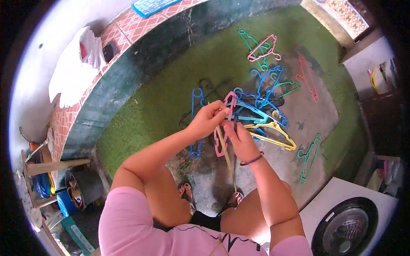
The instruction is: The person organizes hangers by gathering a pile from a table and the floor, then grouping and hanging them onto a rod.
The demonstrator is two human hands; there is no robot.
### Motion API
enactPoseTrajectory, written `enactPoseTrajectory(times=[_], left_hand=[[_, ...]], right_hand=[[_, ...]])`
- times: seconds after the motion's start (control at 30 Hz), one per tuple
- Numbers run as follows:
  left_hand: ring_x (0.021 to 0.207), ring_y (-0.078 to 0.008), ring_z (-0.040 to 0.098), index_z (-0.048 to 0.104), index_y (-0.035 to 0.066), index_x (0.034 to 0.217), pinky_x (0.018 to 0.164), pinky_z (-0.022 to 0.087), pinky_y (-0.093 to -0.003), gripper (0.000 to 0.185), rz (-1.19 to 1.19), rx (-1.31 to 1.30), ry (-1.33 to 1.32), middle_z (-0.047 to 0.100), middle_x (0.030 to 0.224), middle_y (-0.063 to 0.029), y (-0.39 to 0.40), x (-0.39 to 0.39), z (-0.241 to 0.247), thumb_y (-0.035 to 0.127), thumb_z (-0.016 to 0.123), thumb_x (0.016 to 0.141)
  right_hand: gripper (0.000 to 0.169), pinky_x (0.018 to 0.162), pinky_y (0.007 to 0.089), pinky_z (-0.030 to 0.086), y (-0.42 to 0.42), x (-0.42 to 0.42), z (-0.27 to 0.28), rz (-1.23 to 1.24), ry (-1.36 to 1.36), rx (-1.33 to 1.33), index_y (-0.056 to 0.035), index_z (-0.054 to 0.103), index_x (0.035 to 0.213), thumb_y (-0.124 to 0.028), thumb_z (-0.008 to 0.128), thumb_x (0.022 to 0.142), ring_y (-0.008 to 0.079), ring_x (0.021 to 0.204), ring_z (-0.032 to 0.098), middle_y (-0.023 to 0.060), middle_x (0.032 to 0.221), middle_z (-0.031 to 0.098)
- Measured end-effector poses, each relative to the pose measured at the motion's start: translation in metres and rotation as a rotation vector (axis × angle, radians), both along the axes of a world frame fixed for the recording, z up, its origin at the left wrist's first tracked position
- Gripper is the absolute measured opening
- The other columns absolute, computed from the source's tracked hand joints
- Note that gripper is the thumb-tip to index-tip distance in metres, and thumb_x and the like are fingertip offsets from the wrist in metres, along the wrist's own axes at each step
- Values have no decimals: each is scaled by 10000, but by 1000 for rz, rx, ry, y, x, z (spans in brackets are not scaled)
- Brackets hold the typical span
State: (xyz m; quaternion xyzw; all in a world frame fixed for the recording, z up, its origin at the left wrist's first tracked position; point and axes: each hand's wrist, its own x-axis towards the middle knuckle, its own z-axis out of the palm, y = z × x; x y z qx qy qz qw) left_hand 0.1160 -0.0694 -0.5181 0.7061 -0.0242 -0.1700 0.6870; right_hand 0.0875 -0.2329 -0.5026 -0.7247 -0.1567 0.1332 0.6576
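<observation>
My left hand and my right hand meet in front of me, fingertips almost touching. A thin, light wooden stick slants from my left hand down toward my feet. My right hand grips a slim dark object that I cannot identify, partly hidden by the fingers. Around and behind the fingers shows a pink plastic clothes hanger; whether I hold it or it lies below is unclear. Just beyond lie a light-blue hanger, a yellow hanger and a blue hanger.
More plastic hangers, including a red one and a green one, lie on the mossy concrete floor. A tiled ledge bears white cloth. A white appliance with a round dark panel stands right; a dark bucket is left.
</observation>
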Motion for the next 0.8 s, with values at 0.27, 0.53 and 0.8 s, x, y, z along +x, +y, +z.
enactPoseTrajectory(times=[0.27, 0.53, 0.8], left_hand=[[803, -112, 518, 504, 20, 1079, 707, 460, -282, 318, 165, 14, -295, 526, 862, -27, -10, 60, -69, 321, 449, 990], [947, -363, 576, 651, 42, 931, 782, 467, -443, 321, 473, 1000, -88, 597, 956, -158, 23, 8, -217, 350, 650, 840], [1047, -337, 528, 600, 54, 1047, 841, 428, -460, 376, 839, 1202, 13, 565, 1083, -160, -11, -71, -244, 359, 661, 836]], right_hand=[[355, 646, 307, 470, -21, 4, -38, -373, 118, -178, 11, 621, 795, -334, 641, 875, 189, 700, 623, 126, 775, 668], [218, 669, 269, 475, -64, 27, -23, -701, 163, 19, -2, 639, 804, -213, 660, 858, 133, 635, 592, 50, 681, 629], [151, 823, 284, 471, -53, 28, -23, -579, -165, 179, -17, 595, 992, -93, 651, 874, 133, 890, 587, 91, 1037, 643]])
